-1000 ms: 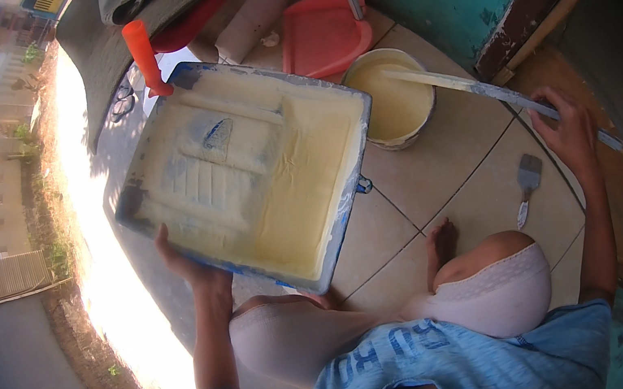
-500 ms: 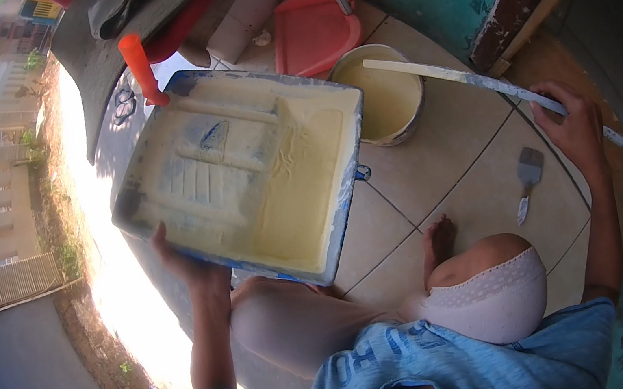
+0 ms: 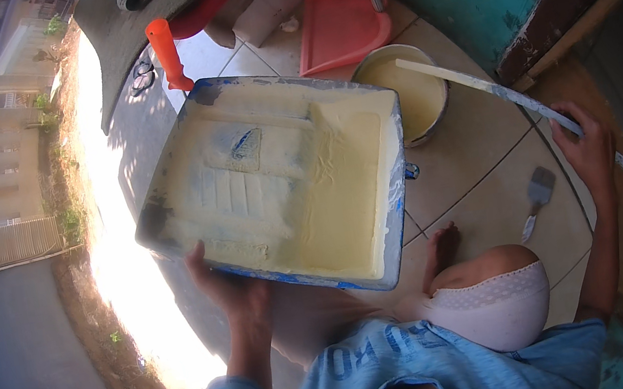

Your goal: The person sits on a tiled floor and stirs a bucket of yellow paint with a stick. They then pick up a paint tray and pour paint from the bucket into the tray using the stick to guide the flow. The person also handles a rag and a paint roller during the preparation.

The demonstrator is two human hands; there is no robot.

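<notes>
left hand [image 3: 234,286] holds the tray [image 3: 392,197] at eleven o'clock, fingers probably beneath; shifted toward one o'clock, it now hides more of the bucket [image 3: 443,94] there; right hand [image 3: 590,154] grips a stick [image 3: 491,88].

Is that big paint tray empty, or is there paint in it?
Not empty: the paint tray holds cream paint, pooled along its right side and smeared over most of the rest.

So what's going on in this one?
The person's left hand grips a paint roller tray by its near-left side, with cream paint pooled in its right part. The right hand holds a long paint-smeared stick, its far end over the open paint bucket. A flat paintbrush lies on the tiled floor, untouched.
</notes>
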